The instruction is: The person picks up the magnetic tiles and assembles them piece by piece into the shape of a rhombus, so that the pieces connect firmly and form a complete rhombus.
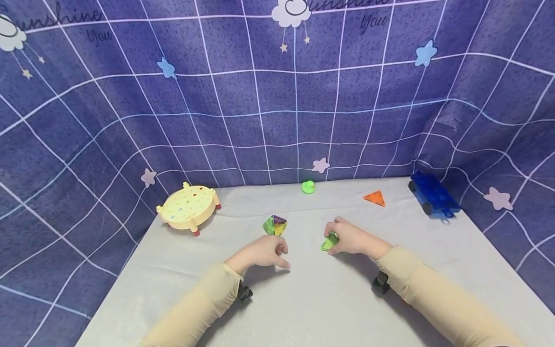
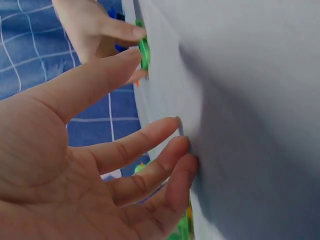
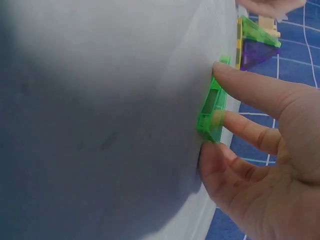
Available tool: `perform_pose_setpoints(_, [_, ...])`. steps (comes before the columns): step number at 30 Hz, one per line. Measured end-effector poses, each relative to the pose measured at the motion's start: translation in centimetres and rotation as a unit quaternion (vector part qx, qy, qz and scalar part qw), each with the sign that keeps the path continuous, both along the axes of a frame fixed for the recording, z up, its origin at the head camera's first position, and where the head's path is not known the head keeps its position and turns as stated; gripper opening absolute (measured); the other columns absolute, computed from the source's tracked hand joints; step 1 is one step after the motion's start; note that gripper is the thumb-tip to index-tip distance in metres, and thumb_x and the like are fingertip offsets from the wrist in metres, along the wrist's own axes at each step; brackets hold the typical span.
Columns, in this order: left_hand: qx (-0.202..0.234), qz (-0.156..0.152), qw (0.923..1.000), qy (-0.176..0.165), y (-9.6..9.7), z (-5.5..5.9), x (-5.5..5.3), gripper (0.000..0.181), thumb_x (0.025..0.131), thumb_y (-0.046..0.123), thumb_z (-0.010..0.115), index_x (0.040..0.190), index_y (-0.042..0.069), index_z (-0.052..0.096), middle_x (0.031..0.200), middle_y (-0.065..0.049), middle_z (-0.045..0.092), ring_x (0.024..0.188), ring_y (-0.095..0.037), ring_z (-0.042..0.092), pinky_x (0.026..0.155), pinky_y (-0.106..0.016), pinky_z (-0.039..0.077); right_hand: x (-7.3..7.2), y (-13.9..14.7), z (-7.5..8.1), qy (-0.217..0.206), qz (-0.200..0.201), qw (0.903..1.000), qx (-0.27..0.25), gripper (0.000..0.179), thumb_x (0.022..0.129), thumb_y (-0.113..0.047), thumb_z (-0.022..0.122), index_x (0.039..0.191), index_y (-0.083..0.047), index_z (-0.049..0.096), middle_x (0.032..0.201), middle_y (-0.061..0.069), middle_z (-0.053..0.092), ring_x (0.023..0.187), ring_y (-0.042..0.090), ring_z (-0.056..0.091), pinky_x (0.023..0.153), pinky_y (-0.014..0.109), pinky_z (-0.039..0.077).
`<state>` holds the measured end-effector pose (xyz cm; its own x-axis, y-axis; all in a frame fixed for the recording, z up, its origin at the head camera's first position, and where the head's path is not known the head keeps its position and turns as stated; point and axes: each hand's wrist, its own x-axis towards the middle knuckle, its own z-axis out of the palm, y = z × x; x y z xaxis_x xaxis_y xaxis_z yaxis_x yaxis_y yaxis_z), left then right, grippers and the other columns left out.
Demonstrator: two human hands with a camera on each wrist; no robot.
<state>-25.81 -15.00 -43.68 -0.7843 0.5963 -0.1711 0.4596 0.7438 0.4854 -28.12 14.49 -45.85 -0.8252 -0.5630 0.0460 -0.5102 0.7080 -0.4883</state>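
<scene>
My right hand (image 1: pixel 352 237) pinches a see-through green magnetic tile (image 3: pixel 212 110) between thumb and fingertips, low at the tabletop. Seen from the head, part of that green tile shows left of the fingers; whether it is one tile or two stacked I cannot tell. To the left, my left hand (image 1: pixel 263 251) hovers just over the cloth with relaxed, parted fingers and holds nothing. Just beyond it stands a small shape of joined magnetic tiles (image 1: pixel 275 225) in green, purple and yellow. The right wrist view shows this shape's purple tile (image 3: pixel 255 54) near the top.
An orange triangular tile (image 1: pixel 375 198) lies at the back right, near a blue wheeled toy base (image 1: pixel 433 193). A green rubber duck (image 1: pixel 308 187) sits at the back middle. At the back left stands a round yellow toy stand (image 1: pixel 189 206) on short legs. Blue curtains (image 1: pixel 277 96) enclose the table.
</scene>
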Motion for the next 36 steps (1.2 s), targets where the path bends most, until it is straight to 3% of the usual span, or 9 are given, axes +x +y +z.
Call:
perform_pose_setpoints(8, [0.023, -0.036, 0.9991, 0.006, 3.2, -0.5, -0.6, 0.055, 0.079, 0.028, 0.086, 0.123, 0.003, 0.066, 0.110, -0.010, 0.068, 0.105, -0.026, 0.063, 0.094, -0.039, 0.050, 0.6, 2.6, -0.2, 0.019, -0.004, 0.9998, 0.010, 0.068, 0.070, -0.035, 0.093, 0.122, -0.003, 0.064, 0.106, 0.009, 0.057, 0.096, 0.026, 0.058, 0.091, 0.051, 0.051])
perform_pose_setpoints(14, [0.045, -0.001, 0.9990, -0.008, 4.6, -1.0, -1.6, 0.064, 0.078, 0.022, 0.087, 0.131, 0.000, 0.060, 0.115, -0.014, 0.066, 0.109, -0.029, 0.062, 0.099, -0.042, 0.048, 1.5, 6.8, 0.0, 0.022, -0.020, 0.9992, 0.026, 0.071, 0.070, -0.042, 0.093, 0.122, -0.003, 0.065, 0.112, 0.010, 0.059, 0.104, 0.032, 0.060, 0.095, 0.054, 0.049])
perform_pose_setpoints(23, [0.108, 0.042, 0.9920, -0.050, 6.2, -2.2, -3.4, 0.059, 0.080, 0.019, 0.085, 0.131, 0.002, 0.062, 0.118, -0.011, 0.066, 0.113, -0.027, 0.061, 0.103, -0.041, 0.045, 3.9, 12.2, 0.4, -0.021, -0.021, 0.9995, -0.015, 0.062, 0.073, -0.036, 0.092, 0.118, -0.004, 0.065, 0.111, 0.009, 0.057, 0.100, 0.027, 0.056, 0.087, 0.046, 0.049])
perform_pose_setpoints(26, [0.123, 0.051, 0.9899, -0.048, 6.9, -2.4, -3.9, 0.059, 0.078, 0.017, 0.085, 0.131, 0.002, 0.063, 0.117, -0.010, 0.067, 0.112, -0.026, 0.061, 0.102, -0.039, 0.045, 5.0, 13.8, 0.1, -0.022, -0.019, 0.9992, -0.026, 0.061, 0.073, -0.037, 0.092, 0.118, -0.006, 0.065, 0.113, 0.007, 0.056, 0.103, 0.027, 0.055, 0.088, 0.043, 0.049])
perform_pose_setpoints(30, [0.110, 0.038, 0.9930, -0.019, 8.0, -2.6, -4.3, 0.064, 0.076, 0.020, 0.087, 0.133, 0.003, 0.063, 0.117, -0.010, 0.065, 0.111, -0.027, 0.058, 0.101, -0.039, 0.044, 6.7, 15.9, -0.2, -0.016, -0.001, 0.9987, -0.049, 0.060, 0.072, -0.036, 0.093, 0.118, -0.010, 0.063, 0.113, 0.007, 0.053, 0.100, 0.022, 0.052, 0.083, 0.036, 0.048])
perform_pose_setpoints(36, [0.064, 0.025, 0.9976, 0.009, 9.5, -2.7, -4.3, 0.075, 0.075, 0.029, 0.090, 0.141, 0.010, 0.059, 0.114, -0.006, 0.060, 0.107, -0.023, 0.049, 0.097, -0.036, 0.040, 9.2, 18.3, -0.7, -0.051, 0.049, 0.9932, -0.093, 0.070, 0.069, -0.028, 0.093, 0.127, -0.020, 0.056, 0.108, 0.008, 0.041, 0.086, 0.013, 0.040, 0.066, 0.029, 0.039])
